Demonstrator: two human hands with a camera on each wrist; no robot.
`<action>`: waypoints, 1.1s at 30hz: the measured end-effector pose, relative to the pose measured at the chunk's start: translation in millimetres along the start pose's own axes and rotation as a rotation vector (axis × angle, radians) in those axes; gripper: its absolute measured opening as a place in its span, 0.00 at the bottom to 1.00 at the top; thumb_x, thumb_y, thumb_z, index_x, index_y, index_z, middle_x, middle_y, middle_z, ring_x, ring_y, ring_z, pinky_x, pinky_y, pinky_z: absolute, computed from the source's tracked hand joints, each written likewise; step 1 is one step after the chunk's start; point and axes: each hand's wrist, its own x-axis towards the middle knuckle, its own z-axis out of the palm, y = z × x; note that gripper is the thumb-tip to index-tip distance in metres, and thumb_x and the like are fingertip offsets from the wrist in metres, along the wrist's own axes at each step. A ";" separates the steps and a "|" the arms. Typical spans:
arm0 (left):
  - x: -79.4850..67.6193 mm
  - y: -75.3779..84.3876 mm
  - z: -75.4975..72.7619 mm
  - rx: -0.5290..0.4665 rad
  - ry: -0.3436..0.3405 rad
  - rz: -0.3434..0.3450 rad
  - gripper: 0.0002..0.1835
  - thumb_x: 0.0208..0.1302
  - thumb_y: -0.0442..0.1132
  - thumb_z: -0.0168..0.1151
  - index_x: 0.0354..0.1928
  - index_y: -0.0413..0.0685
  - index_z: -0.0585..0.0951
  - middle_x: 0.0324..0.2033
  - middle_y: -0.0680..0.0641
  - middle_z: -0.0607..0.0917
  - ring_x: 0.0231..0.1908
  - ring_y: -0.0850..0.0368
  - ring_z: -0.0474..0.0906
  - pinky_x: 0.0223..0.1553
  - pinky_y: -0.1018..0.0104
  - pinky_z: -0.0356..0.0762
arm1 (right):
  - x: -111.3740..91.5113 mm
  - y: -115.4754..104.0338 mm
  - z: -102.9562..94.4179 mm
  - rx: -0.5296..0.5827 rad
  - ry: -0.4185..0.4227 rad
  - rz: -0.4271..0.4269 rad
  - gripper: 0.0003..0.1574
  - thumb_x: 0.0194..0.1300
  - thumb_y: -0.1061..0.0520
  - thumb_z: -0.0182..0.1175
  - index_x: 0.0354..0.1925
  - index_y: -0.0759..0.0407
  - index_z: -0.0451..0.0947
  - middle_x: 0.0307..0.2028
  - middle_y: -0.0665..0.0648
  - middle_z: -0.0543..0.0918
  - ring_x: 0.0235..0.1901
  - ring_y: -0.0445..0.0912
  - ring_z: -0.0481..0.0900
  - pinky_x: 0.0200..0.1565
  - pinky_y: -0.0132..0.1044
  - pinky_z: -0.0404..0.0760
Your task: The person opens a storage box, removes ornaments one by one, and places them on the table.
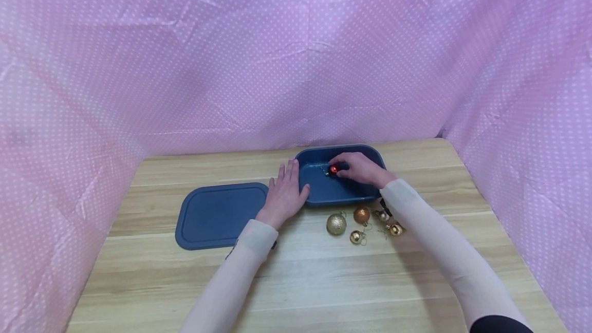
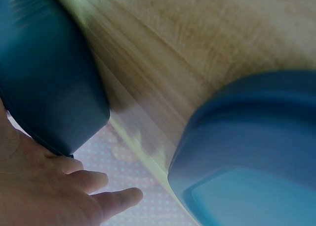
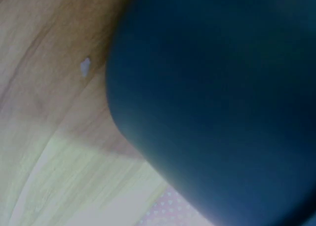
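Observation:
A blue box [image 1: 324, 189] with rounded corners stands near the table's back edge. My left hand [image 1: 285, 194] rests on its left rim, fingers straight; in the left wrist view the hand [image 2: 59, 186] lies along the box's outer wall [image 2: 54, 82]. Inside the box, my right hand [image 1: 361, 168] pinches a shiny red Christmas bauble [image 1: 333, 169] between thumb and fingers. A thin gold cord shows beside the bauble. The right wrist view is filled mostly by the blurred box wall [image 3: 207, 107], and the right hand is hidden there.
In front of the box lie a large gold bauble [image 1: 336, 224], a copper bauble [image 1: 362, 215], a small gold bauble [image 1: 355, 237] and others partly under the right forearm, including another gold one [image 1: 395, 229]. A blue lid [image 1: 222, 215] lies flat at left. Pink dotted cloth [image 1: 277, 66] surrounds the table.

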 end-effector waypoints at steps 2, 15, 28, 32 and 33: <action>0.2 0.4 0.1 0.002 -0.003 0.000 0.43 0.79 0.56 0.49 0.83 0.43 0.46 0.82 0.42 0.48 0.80 0.39 0.44 0.73 0.32 0.53 | -0.6 0.1 0.1 0.000 0.004 0.003 0.22 0.69 0.62 0.68 0.60 0.61 0.83 0.58 0.62 0.84 0.62 0.57 0.79 0.66 0.54 0.73; -0.4 1.2 0.0 0.000 0.000 -0.003 0.43 0.79 0.56 0.50 0.83 0.42 0.46 0.82 0.43 0.48 0.80 0.39 0.45 0.72 0.32 0.53 | -10.4 -5.0 -9.9 0.025 0.062 0.010 0.23 0.67 0.61 0.69 0.60 0.61 0.84 0.57 0.61 0.86 0.61 0.55 0.80 0.64 0.54 0.74; -1.0 -0.1 0.4 0.009 0.002 0.004 0.44 0.79 0.57 0.48 0.83 0.42 0.46 0.82 0.42 0.48 0.80 0.39 0.45 0.72 0.32 0.53 | -34.0 -17.7 -21.6 0.042 0.136 -0.048 0.24 0.66 0.61 0.70 0.60 0.62 0.83 0.56 0.63 0.86 0.61 0.59 0.80 0.63 0.56 0.75; -1.3 -0.2 0.3 -0.003 0.006 0.007 0.43 0.79 0.56 0.49 0.83 0.42 0.46 0.82 0.42 0.48 0.80 0.39 0.45 0.72 0.32 0.53 | -41.1 -20.1 -22.3 0.066 0.155 -0.061 0.23 0.67 0.60 0.70 0.59 0.62 0.84 0.56 0.61 0.86 0.60 0.58 0.80 0.62 0.57 0.75; -1.3 -0.2 0.3 -0.003 0.006 0.007 0.43 0.79 0.56 0.49 0.83 0.42 0.46 0.82 0.42 0.48 0.80 0.39 0.45 0.72 0.32 0.53 | -43.0 -20.8 -22.3 0.075 0.159 -0.061 0.23 0.67 0.60 0.70 0.59 0.62 0.84 0.56 0.61 0.86 0.60 0.58 0.80 0.62 0.57 0.75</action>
